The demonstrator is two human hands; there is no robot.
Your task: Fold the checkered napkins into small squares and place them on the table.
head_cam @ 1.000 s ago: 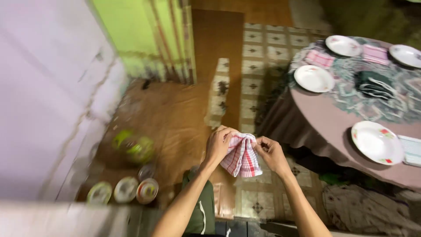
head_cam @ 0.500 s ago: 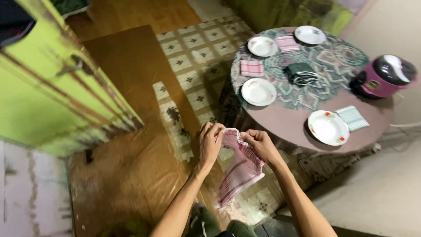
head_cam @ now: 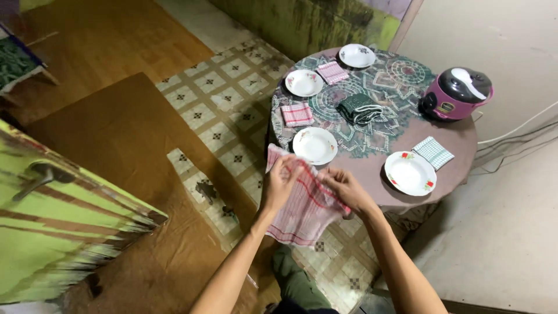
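**A:** Checked cloth (head_cam: pixel 302 209), red and white, held in the air by both hands just in front of the round table (head_cam: pixel 372 168). Status on the grip?

**B:** Left hand (head_cam: pixel 279 183) pinches the upper left edge, fingers curled over the fabric. Right hand (head_cam: pixel 347 189) grips the upper right edge, fingertips closed on it. The cloth is spread between the two, and the rest hangs slack below the fingers toward the tiled floor (head_cam: pixel 226 116).

**A:** Touching the table?

**B:** Top left corner sits close to the near white plate (head_cam: pixel 314 145); can't tell whether it touches. Motion blur there.

**A:** What else is on the table?

**B:** Patterned tablecloth (head_cam: pixel 401 75), four white plates in all, one with red flower marks on its rim (head_cam: pixel 410 172). Folded pink checked napkins beside two of them (head_cam: pixel 297 114) (head_cam: pixel 332 72), and a green checked one (head_cam: pixel 433 152) by the flowered plate. Dark green folded cloth (head_cam: pixel 359 109) in the middle. Purple rice cooker (head_cam: pixel 457 93) at the far right edge.

**A:** Labels?

**B:** Small panel on the cooker's front, too small to make out.
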